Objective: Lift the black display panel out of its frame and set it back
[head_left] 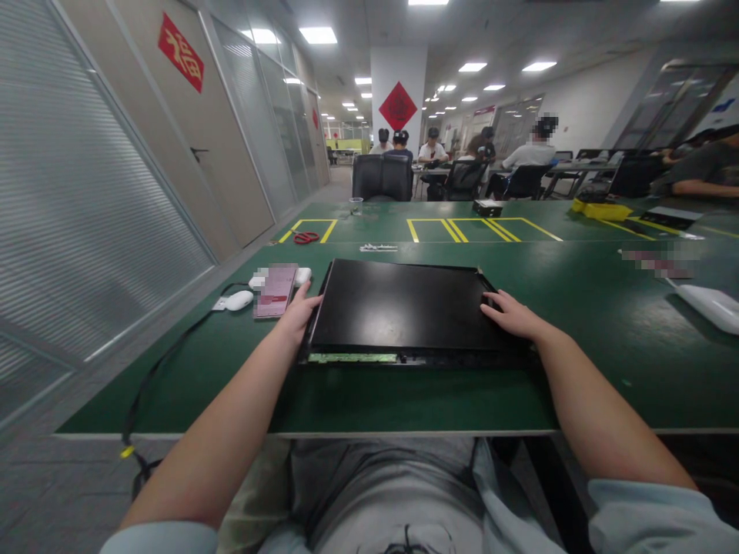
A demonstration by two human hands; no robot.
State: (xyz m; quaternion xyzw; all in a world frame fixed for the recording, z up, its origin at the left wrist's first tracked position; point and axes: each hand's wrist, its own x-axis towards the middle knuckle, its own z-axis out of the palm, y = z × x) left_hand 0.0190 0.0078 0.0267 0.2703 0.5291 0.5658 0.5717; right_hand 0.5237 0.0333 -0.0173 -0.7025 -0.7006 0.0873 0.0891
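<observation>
A flat black screen panel (398, 304) lies over a slightly larger black frame (450, 358) on the green table. Its right edge sits inward of the frame's right side. Along the near edge of the frame shows a green circuit strip (352, 358). My left hand (297, 315) is at the panel's left edge, with its fingers partly hidden behind the side. At the right edge, my right hand (511, 314) grips the panel between thumb and fingers.
Left of the panel lie a phone (277, 292) and a white device (239, 301) on a black strap. Farther back are red-handled scissors (305, 238), small white pieces (378, 248), a black box (487, 208) and a yellow tray (603, 209). A white object (709, 306) lies far right.
</observation>
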